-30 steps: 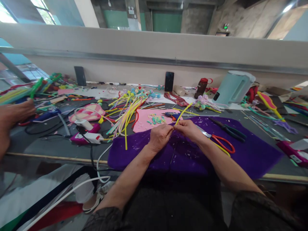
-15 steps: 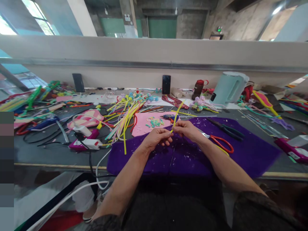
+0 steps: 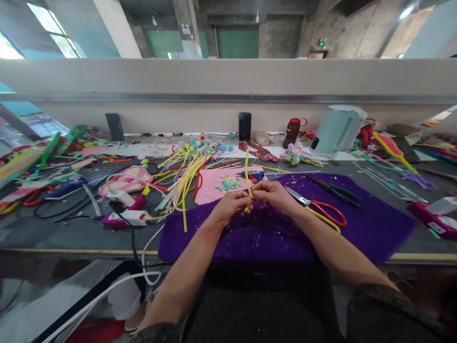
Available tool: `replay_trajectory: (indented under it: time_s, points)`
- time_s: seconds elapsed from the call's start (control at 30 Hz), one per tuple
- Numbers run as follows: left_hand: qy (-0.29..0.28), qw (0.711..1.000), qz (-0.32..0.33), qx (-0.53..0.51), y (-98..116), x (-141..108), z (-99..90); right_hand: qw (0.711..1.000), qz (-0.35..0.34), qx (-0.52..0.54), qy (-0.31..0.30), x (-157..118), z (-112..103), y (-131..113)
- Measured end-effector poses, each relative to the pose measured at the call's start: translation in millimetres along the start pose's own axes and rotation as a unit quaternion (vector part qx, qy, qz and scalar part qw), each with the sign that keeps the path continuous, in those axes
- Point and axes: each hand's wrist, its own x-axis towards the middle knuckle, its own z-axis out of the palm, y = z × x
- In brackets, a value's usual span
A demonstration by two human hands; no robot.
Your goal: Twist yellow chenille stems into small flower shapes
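Fingers (image 3: 240,197) pinching yellow strip (image 3: 247,169), bottle (image 3: 292,135), contents unclear

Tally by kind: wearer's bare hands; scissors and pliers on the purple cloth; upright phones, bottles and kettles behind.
Left hand, right hand: 2
Red-handled scissors: 1
Dark-handled pliers: 1
Dark rectangular phones: 2
Brown cylindrical bottle: 1
Turquoise kettle: 1
Total: 8

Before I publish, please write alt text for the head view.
The left hand and right hand hold a yellow pipe cleaner above a purple cloth. Pliers and red-handled scissors lie on it; behind, a pink sheet bears small pieces.
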Motion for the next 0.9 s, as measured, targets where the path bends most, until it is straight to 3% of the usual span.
replay_trajectory:
  time_s: [0.13, 0.23, 0.33, 0.67, 0.9]
  points:
    - [-0.007, 0.999, -0.025, -0.035, 3, 0, -3.3, 0.984, -0.129, -0.116, 0.038, -4, -9, -7]
    - [-0.026, 0.998, -0.027, -0.052, 4, -1, -5.0, 0.945, -0.233, -0.229, 0.009, -7, -14, -13]
    - [-0.044, 0.997, -0.017, -0.056, 5, -2, -5.8, 0.915, -0.282, -0.286, -0.03, -8, -13, -15]
    - [-0.051, 0.998, -0.024, -0.001, 5, -4, -5.5, 0.899, -0.302, -0.31, -0.072, -6, -10, -12]
    - [-0.005, 0.998, 0.04, 0.039, 1, -1, -2.2, 0.888, -0.23, -0.398, -0.023, -8, -8, -10]
